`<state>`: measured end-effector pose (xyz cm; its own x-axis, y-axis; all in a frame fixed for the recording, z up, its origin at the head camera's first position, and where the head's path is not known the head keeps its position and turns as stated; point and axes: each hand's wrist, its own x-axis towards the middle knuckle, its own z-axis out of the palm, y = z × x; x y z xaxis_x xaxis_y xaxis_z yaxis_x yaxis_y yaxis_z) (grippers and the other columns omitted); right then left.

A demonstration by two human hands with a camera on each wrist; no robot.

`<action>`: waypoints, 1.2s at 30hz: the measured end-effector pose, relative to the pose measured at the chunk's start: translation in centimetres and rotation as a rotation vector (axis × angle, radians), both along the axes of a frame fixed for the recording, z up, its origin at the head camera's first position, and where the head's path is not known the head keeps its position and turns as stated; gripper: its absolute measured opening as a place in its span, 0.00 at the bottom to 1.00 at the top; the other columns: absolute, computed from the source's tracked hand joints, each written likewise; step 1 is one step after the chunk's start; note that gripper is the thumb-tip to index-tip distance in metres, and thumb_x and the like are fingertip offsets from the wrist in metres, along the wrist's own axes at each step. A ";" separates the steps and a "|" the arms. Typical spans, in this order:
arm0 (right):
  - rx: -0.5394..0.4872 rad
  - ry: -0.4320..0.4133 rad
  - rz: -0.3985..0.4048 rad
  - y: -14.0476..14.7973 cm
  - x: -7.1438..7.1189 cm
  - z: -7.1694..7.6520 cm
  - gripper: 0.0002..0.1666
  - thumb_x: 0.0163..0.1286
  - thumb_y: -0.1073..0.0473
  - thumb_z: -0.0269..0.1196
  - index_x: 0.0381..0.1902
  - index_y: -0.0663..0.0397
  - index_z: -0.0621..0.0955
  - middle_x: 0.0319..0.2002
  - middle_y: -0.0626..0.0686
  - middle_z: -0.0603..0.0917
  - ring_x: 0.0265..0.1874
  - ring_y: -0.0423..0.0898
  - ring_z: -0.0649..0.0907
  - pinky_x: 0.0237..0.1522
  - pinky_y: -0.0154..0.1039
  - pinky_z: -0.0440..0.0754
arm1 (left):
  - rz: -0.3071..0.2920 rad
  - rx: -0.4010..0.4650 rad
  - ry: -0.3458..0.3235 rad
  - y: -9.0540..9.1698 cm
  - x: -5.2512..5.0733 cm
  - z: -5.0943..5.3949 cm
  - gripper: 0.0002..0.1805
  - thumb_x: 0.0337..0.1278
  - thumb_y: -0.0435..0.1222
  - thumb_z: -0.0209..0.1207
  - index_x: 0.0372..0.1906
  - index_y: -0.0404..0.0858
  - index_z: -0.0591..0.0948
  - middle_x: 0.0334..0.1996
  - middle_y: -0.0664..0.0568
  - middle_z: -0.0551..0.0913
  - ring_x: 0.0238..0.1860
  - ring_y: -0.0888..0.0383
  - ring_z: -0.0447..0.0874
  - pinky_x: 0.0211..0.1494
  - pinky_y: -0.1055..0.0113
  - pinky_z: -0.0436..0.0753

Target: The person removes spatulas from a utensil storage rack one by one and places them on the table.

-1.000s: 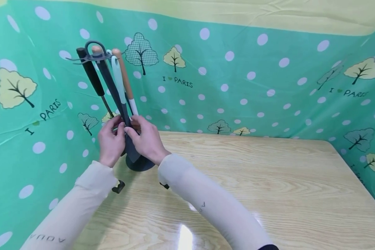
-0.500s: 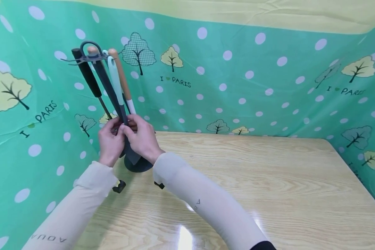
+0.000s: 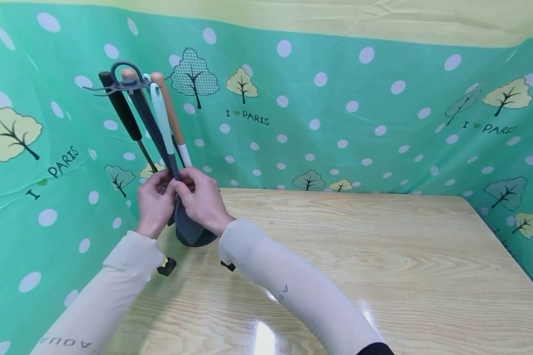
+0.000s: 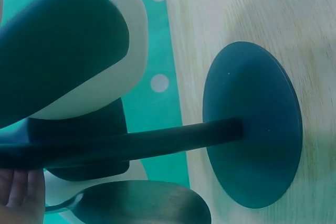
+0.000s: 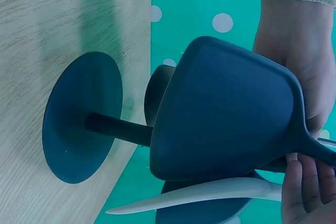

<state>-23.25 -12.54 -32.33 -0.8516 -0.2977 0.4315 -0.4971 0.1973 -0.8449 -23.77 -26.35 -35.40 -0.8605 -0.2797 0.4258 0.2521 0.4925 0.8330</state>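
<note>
At left, a black-handled utensil [image 3: 120, 106] hangs at a slant by the hooked crown [image 3: 126, 86] of a dark utensil stand [image 3: 146, 116], backed by a green cloth [image 3: 257, 69] printed with trees, dots and "I PARIS." A person's left hand [image 3: 155, 199], its grip curled inward, pinches the neck of a dark turner [image 3: 190, 228] between thumb and forefinger. The turner's mint handle [image 3: 161, 118] rises to the stand's hooks, its blade hanging just above the round base [image 5: 81, 145]. Beside it leans a utensil with a wood-toned handle [image 3: 171, 106] and white neck. The right hand [image 3: 202, 195] meets the left thumb to thumb, its grip clamped on the same neck. Farther right stretches the pale, wood-grained surface [image 3: 382, 256] bearing the stand.
</note>
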 end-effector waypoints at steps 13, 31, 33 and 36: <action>-0.006 0.003 0.011 1.2 -0.1 -0.4 0.12 0.71 0.54 0.58 0.48 0.53 0.80 0.37 0.44 0.80 0.35 0.34 0.78 0.39 0.24 0.78 | -0.006 0.018 0.017 0.2 0.5 0.0 0.18 0.65 0.43 0.57 0.54 0.38 0.80 0.43 0.45 0.83 0.40 0.63 0.81 0.45 0.76 0.79; -0.027 0.039 -0.003 2.0 0.1 -0.4 0.11 0.71 0.56 0.59 0.46 0.56 0.80 0.37 0.46 0.80 0.37 0.35 0.79 0.43 0.24 0.78 | -0.026 0.008 0.034 0.7 0.7 0.0 0.16 0.64 0.42 0.59 0.50 0.37 0.82 0.40 0.45 0.84 0.36 0.62 0.80 0.38 0.77 0.78; -0.033 0.043 -0.002 2.2 0.0 -0.5 0.11 0.71 0.57 0.59 0.46 0.56 0.81 0.37 0.46 0.81 0.37 0.35 0.79 0.43 0.25 0.78 | -0.029 0.013 0.041 0.7 0.7 0.0 0.15 0.64 0.41 0.59 0.50 0.37 0.82 0.40 0.45 0.84 0.36 0.63 0.80 0.38 0.77 0.78; -0.047 0.046 0.000 2.3 -0.1 -0.7 0.10 0.71 0.58 0.59 0.45 0.56 0.81 0.37 0.46 0.82 0.36 0.35 0.79 0.42 0.25 0.79 | -0.034 0.019 0.058 0.9 0.7 0.0 0.15 0.63 0.40 0.60 0.49 0.36 0.82 0.40 0.44 0.84 0.36 0.64 0.80 0.40 0.78 0.78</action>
